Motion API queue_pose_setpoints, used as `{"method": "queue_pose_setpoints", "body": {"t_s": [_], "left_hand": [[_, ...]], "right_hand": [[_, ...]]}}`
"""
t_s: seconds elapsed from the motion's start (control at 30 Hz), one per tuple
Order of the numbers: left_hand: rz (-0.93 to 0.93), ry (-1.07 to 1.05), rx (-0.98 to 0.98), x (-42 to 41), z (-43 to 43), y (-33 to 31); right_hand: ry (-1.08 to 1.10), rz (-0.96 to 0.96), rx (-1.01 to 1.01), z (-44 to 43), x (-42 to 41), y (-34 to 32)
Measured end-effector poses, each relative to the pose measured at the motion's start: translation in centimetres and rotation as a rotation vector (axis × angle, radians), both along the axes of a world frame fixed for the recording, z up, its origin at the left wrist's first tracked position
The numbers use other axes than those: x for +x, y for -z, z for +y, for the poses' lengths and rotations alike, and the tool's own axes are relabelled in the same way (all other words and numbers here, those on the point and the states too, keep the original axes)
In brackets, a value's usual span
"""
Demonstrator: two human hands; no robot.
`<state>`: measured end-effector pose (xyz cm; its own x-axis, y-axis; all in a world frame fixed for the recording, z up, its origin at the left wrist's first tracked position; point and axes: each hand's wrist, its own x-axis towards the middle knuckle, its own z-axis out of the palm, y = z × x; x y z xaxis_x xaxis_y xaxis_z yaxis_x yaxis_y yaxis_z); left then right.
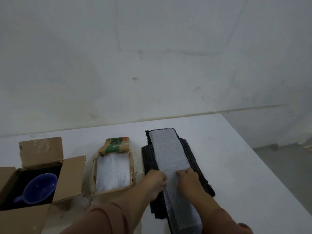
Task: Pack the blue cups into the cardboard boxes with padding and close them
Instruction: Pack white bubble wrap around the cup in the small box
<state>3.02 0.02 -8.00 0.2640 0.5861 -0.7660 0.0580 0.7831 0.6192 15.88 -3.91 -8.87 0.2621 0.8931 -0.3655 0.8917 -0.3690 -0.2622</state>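
Left fingers (163,180): curled, tips on the left edge of the clear bubble wrap strip (170,156); appears to pinch it, though blur prevents certainty.
Right fingers (181,173): curled, tips pressed down on the same strip, close to the left fingertips.
Left hand (156,179): palm down, resting partly on the black bubble wrap (149,159).
Right hand (188,177): palm down, across the strip's right side.
Clear strip: lies lengthwise on top of the black sheet, right of centre on the white table (236,166).
Small box (113,171): open, just left of the hands, lined with clear padding.
Large box (38,174): open, far left, black lining inside.
Blue cup (40,187): inside the large box, tilted, handle toward the lower left.
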Motion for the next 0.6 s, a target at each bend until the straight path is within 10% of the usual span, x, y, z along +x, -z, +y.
{"method": "queue_pose_setpoints", "body": {"t_s": [0.6], "left_hand": [[0.100, 0.101, 0.105, 2.9, 0.9, -1.3]], "right_hand": [[-0.002, 0.040, 0.057, 0.3, 0.8, 1.6]]}}
